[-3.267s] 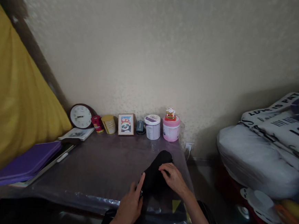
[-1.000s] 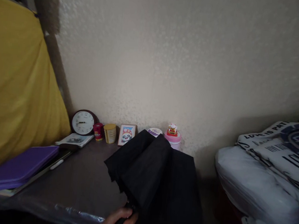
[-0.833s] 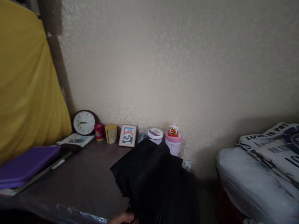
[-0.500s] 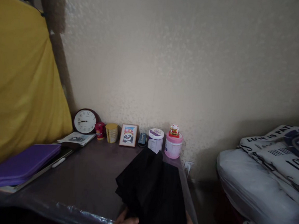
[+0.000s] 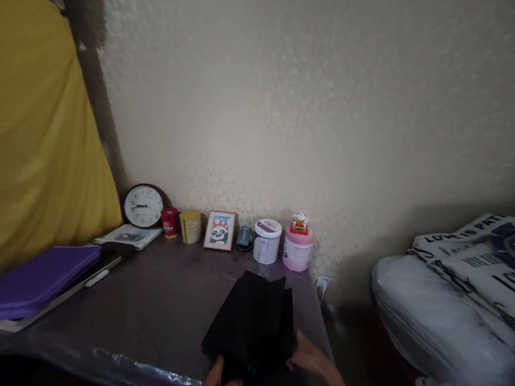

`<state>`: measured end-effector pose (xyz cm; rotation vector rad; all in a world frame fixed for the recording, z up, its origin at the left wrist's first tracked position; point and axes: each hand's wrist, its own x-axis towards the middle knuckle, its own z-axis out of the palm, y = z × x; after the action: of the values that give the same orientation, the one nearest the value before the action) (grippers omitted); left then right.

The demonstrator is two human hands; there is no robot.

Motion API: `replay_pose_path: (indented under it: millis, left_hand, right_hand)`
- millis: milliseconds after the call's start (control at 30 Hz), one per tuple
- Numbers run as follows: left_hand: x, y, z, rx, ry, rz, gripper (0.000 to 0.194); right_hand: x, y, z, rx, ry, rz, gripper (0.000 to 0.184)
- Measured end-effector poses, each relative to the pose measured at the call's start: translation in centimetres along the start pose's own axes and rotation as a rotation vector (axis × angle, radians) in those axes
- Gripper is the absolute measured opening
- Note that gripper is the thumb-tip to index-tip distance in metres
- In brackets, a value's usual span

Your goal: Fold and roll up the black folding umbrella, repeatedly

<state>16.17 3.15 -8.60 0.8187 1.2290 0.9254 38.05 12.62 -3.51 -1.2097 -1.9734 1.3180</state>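
A black umbrella [image 5: 251, 320], its cloth panels loose and bunched into overlapping flaps, is in front of me over the near right part of the table. At its lower left edge my left hand [image 5: 220, 383] grips the cloth, with thumb and fingers closed. My right hand [image 5: 305, 354] is closed on the umbrella's right side, its fingertips partly hidden by the dark fabric. The lower end of the umbrella is too dark to make out.
Along the wall stand a clock [image 5: 144, 206], red can [image 5: 170, 223], yellow-lidded container [image 5: 191, 228], framed panda picture [image 5: 219, 231], white tub [image 5: 266, 244] and pink tub [image 5: 297, 255] topped by a cat figurine [image 5: 300, 221]. Purple folders [image 5: 31, 285] lie left; a bed [image 5: 435, 314] is right.
The umbrella's spread panels have drawn together into a narrower bundle, lower in view. My right hand has moved up and left along its right side; the left hand keeps its hold.
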Motion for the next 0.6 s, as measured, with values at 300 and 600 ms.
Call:
replay_pose_path:
  millis: [300,600]
  left_hand:
    - [-0.9,2.0,1.3,0.218,0.082,0.115,0.071]
    - [-0.7,1.1,0.7,0.881,0.133,0.219,0.066]
  right_hand:
    - [-3.5,1.2,-2.8,-0.415,0.171,-0.130,0.016]
    - [-6.1,5.1,-5.7,-0.424,0.362,-0.086,0.008]
